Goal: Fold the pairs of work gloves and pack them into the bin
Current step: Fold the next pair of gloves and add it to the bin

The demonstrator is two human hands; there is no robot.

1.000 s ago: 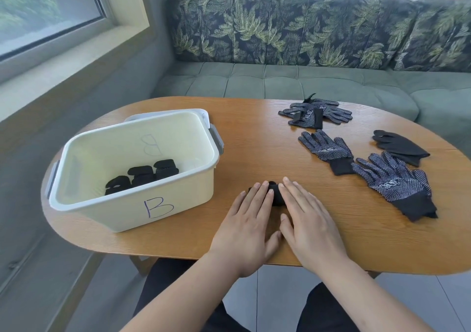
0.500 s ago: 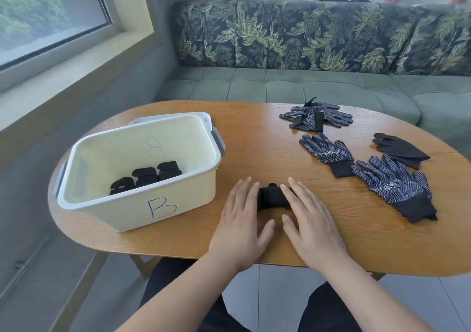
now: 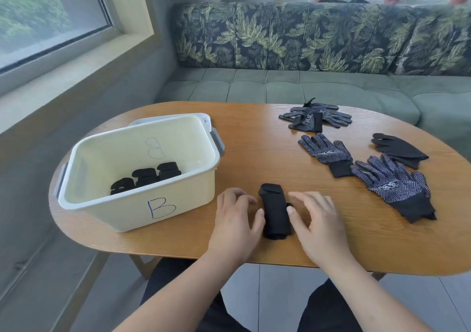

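Head view, seated at oval wooden table. One folded glove bundle lies on the table near its front edge, long axis pointing away from the person, black cuff side up, with a patch of white-dotted palm fabric showing at its far end. It sits directly between the two hands and to the right of the bin, just beside it but not touching. Left hand: palm down on the table, fingers loosely bent with tips resting on the wood, thumb tip against the bundle's left side. Right hand: palm down, fingers relaxed and slightly spread, thumb tip against the bundle's right side. Neither hand wraps around the bundle; contact is by the thumbs only. The bin is cream plastic with grey handles, marked "B" in blue on its near wall, standing on the left half of the table. Inside it, three folded bundles lie in a row on the bottom, toward the near wall. Unfolded gloves on the right half of the table, well apart from the hands: a dotted pair stacked nearest the right edge, a single dotted glove whose cuff touches that pair, a plain black glove behind, and a crossed heap of dotted gloves at the far edge. Green sofa with a leaf-print back stands behind the table.
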